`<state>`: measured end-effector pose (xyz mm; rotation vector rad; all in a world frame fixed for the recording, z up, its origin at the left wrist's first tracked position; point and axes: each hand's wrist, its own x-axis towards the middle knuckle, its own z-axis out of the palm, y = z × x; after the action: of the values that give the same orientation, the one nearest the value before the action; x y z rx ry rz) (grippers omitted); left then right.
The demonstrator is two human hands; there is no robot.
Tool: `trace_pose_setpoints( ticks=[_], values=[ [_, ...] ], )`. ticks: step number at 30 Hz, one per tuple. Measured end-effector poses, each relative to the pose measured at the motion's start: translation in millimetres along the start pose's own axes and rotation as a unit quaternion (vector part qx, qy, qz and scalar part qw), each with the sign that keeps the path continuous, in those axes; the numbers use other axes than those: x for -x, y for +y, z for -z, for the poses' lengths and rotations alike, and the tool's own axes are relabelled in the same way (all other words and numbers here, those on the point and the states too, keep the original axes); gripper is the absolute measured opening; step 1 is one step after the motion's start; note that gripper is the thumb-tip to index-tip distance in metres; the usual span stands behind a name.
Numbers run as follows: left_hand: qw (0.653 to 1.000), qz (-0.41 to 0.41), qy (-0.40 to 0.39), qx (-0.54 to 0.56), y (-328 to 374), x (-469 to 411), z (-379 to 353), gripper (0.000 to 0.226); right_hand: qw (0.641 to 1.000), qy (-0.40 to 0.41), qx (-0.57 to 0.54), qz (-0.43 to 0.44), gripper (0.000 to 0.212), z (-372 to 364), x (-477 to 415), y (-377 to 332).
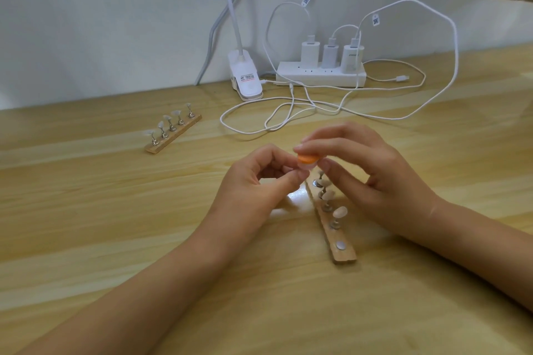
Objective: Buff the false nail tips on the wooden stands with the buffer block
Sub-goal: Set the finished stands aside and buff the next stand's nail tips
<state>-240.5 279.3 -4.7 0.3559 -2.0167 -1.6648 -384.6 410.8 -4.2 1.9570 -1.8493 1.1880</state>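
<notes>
Pinched between the thumb and fingertips of the right hand (360, 170), the orange buffer block (308, 158) sits right over the left hand (259, 184). That hand's curled thumb and forefinger pinch a pale piece (306, 168), probably a nail tip held off its base so it stays steady under the rubbing. On the table (115, 210), the near wooden stand (343, 253) lies under both hands, within easy reach. The far stand (173, 135) sits well apart at the left. Several nail tips (339, 212) stand on the near one, and its nearest metal disc (341, 245) is bare.
</notes>
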Motion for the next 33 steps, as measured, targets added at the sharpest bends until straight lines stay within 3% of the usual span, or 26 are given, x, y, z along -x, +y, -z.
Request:
trace_pose_setpoints(
  ticks=[6, 11, 16, 19, 22, 25, 33],
  values=[
    [1.0, 0.01, 0.004, -0.013, -0.2, 0.1, 0.8, 0.014, 1.0, 0.012, 0.012, -0.023, 0.027, 2.8, -2.1, 1.1],
    [1.0, 0.008, 0.009, -0.023, 0.7, 0.1, 0.1, 0.007, 1.0, -0.01, 0.02, 0.019, 0.024, 0.8, 0.4, -5.1],
    [0.999, 0.029, 0.016, -0.006, 1.4, 0.0, -1.3, 0.018, 1.0, -0.005, 0.006, -0.024, 0.026, 1.8, -1.0, -3.0],
    [1.0, 0.028, 0.006, -0.001, 0.1, 0.1, -1.4, 0.018, 0.999, -0.001, -0.023, -0.037, 0.028, 0.2, 0.0, -5.0],
    [1.0, 0.023, 0.013, -0.005, -3.1, -0.6, 0.3, 0.004, 0.992, 0.014, -0.086, -0.095, 0.028, 2.3, -2.9, -2.9],
    [1.0, 0.021, 0.021, 0.008, -3.4, -0.3, 0.8, 0.004, 0.98, 0.026, -0.138, -0.141, 0.027, 3.9, -4.3, -3.1],
    [0.999, 0.012, 0.006, 0.053, -3.4, -1.0, -1.6, 0.004, 0.971, 0.026, -0.18, -0.156, 0.028, 2.0, -3.1, -7.0]
  ],
)
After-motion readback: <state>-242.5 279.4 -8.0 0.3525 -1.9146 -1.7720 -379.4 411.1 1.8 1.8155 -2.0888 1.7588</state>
